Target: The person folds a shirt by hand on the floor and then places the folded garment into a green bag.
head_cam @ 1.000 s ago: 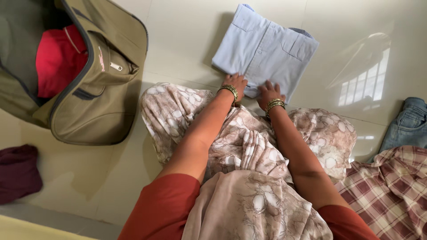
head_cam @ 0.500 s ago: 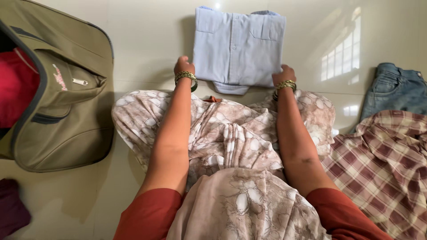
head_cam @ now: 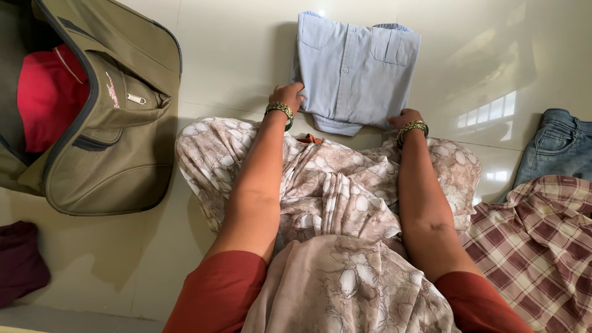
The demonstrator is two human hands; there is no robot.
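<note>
A folded light-blue shirt (head_cam: 356, 71) lies flat on the pale floor (head_cam: 234, 55), just beyond the knees. Its left edge is gripped by the left hand (head_cam: 288, 96), and its lower right corner by the right hand (head_cam: 404, 117), apparently pinched. Right of the shirt, jeans (head_cam: 560, 148) and a plaid shirt (head_cam: 539, 246) are seen. Left of it, an open olive bag (head_cam: 117, 142) holds a red garment (head_cam: 49, 98); a maroon cloth (head_cam: 21, 262) lies below the bag.
</note>
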